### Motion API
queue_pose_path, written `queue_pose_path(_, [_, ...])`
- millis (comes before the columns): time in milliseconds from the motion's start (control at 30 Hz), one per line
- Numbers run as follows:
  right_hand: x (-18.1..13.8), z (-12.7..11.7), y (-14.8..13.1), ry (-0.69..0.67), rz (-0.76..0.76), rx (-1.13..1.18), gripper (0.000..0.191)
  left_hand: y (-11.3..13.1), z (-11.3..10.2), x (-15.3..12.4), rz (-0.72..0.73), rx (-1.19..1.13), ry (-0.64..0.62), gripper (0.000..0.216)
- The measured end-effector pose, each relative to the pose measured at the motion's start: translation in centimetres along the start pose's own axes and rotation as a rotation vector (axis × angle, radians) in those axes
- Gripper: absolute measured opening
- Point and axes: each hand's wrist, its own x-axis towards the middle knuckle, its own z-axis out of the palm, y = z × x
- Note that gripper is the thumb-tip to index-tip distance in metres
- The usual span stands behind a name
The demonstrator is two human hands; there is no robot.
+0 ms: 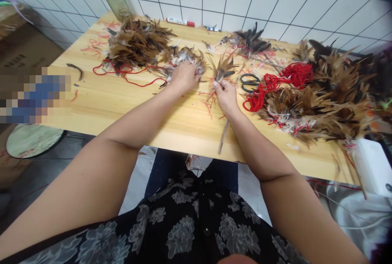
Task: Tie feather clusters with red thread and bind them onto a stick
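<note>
Currently: R hand [227,94] pinching small feather bunch [224,68], L hand [185,77] on feather clump [186,54] just left
Risk (my guess): quills could splay or slip if R thumb eases off; red cord [143,85] left of L hand could snag if L arm drags. Bunch sits at R fingertips, base btwn thumb & fingers, plumes fanning to far side; pinch nearly closed. L fingers curled, tips partly hidden, can't tell if gripping

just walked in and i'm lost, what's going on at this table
At a light wooden table, a person's left hand rests on a clump of brown-and-white feathers. Their right hand pinches a small brown feather bunch. Black-handled scissors and tangled bright red yarn lie right of it.
</note>
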Motion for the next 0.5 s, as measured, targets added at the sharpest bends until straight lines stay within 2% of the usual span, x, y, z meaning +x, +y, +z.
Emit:
queue_pose_path(100, [0.4, 0.2, 1.2, 0.015, -0.058, 0.012, 0.035, -0.6, -0.6, 0.9, -0.062, -0.130, 0.031, 0.015])
queue_pose_path(200, [0.6, 0.4, 2.1, 0.018, -0.080, 0.031, 0.035, -2.3, -1.0, 1.4, -0.117, -0.385, 0.130, 0.011])
queue_pose_path(267, [0.6, 0.4, 2.4, 0.014, -0.097, 0.043, 0.037, -3.5, -1.1, 1.3, -0.123, -0.467, 0.176, 0.007])
queue_pose_path(367, [0.5, 0.3, 2.5, 0.017, -0.098, 0.044, 0.037, -4.5, -1.2, 0.6, -0.117, -0.475, 0.220, 0.010])
queue_pose_path(500, [0.3, 0.2, 2.5, 0.019, -0.095, 0.019, 0.037, -4.6, -1.4, -0.5, -0.087, -0.438, 0.234, 0.012])
